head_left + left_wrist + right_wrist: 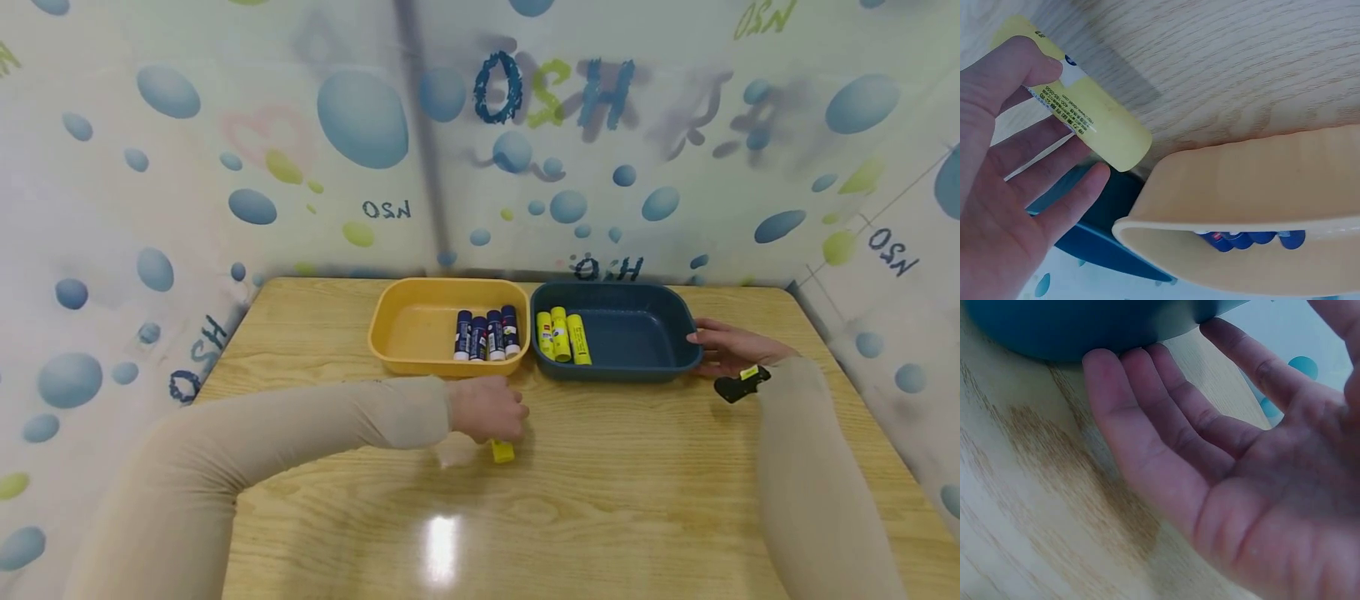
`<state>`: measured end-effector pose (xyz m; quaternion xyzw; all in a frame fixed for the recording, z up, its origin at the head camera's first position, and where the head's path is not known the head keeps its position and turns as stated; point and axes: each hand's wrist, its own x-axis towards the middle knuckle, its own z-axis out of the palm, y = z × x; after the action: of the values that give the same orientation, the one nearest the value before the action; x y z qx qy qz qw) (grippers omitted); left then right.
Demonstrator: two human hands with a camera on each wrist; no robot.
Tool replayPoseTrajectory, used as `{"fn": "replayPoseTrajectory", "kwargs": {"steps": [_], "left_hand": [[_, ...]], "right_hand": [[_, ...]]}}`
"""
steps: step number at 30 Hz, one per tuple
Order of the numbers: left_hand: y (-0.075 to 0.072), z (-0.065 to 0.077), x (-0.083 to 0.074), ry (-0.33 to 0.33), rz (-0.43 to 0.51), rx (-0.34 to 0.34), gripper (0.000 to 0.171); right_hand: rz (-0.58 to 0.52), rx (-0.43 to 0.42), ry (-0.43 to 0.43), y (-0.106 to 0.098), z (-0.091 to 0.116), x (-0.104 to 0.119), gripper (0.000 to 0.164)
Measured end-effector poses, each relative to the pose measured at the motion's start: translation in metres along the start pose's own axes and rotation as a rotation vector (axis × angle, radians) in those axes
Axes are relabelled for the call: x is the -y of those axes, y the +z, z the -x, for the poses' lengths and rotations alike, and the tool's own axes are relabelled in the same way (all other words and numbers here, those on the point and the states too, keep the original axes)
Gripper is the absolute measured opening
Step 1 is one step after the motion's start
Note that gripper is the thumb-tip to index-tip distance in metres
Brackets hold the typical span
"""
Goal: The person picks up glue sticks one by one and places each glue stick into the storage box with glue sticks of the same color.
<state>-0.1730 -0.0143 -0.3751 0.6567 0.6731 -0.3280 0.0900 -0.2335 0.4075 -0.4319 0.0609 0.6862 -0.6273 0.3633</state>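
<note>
My left hand (489, 408) pinches a yellow glue stick (1107, 128) between thumb and fingers, just above the table in front of the two bins. Only one end of that stick shows below the hand in the head view. At the right end of the dark blue bin (637, 374), my right hand (731, 346) touches the wall with its fingertips, the fingers slightly bent and not wrapped round it. Several yellow glue sticks (560, 335) lie at the left side of the blue bin. The yellow-orange bin (405, 365) beside it holds several dark blue glue sticks (478, 337) at its right side.
Both bins stand side by side near the back of the wooden table (600, 500). A patterned wall covering (465, 208) rises directly behind them. A black strap-like piece (738, 386) with a yellow label is at my right wrist.
</note>
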Motion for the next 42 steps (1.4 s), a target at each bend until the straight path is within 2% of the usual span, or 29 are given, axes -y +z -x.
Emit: {"fn": "replayPoseTrajectory", "kwargs": {"steps": [3, 4, 7, 10, 11, 14, 17, 20, 28, 36, 42], "left_hand": [[-0.006, 0.000, 0.000, -0.003, 0.000, -0.022, 0.024], [-0.008, -0.001, 0.000, -0.003, 0.000, -0.028, 0.024], [-0.015, -0.002, 0.001, -0.006, -0.011, -0.050, 0.023], [-0.021, -0.005, 0.004, -0.009, -0.016, -0.076, 0.024], [-0.024, -0.006, 0.005, -0.012, -0.010, -0.083, 0.025], [-0.032, -0.008, 0.009, -0.024, 0.001, -0.101, 0.027], [-0.042, -0.011, 0.014, -0.041, 0.019, -0.108, 0.032], [-0.050, -0.014, 0.017, -0.054, 0.016, -0.119, 0.034], [-0.062, -0.023, 0.028, -0.073, 0.028, -0.117, 0.037], [-0.081, -0.033, 0.054, -0.147, 0.043, -0.117, 0.041], [-0.091, -0.041, 0.070, -0.180, 0.077, -0.120, 0.038]], "right_hand": [[-0.013, 0.059, -0.030, -0.006, -0.001, -0.003, 0.064], [-0.036, 0.106, -0.045, -0.009, -0.001, -0.004, 0.058], [-0.035, 0.148, -0.066, -0.013, -0.001, -0.006, 0.064], [-0.023, 0.103, -0.050, -0.010, 0.000, -0.005, 0.073], [-0.003, 0.056, -0.035, -0.008, 0.001, -0.004, 0.079], [0.008, -0.005, -0.008, -0.001, 0.002, -0.001, 0.079], [0.010, -0.023, 0.000, 0.002, 0.003, 0.001, 0.078], [-0.001, -0.030, 0.001, 0.001, 0.002, 0.000, 0.077], [-0.021, -0.016, -0.026, 0.001, 0.005, -0.002, 0.056], [-0.028, -0.019, -0.035, 0.001, 0.004, -0.003, 0.057], [-0.054, -0.008, -0.057, 0.000, 0.002, -0.005, 0.048]]}}
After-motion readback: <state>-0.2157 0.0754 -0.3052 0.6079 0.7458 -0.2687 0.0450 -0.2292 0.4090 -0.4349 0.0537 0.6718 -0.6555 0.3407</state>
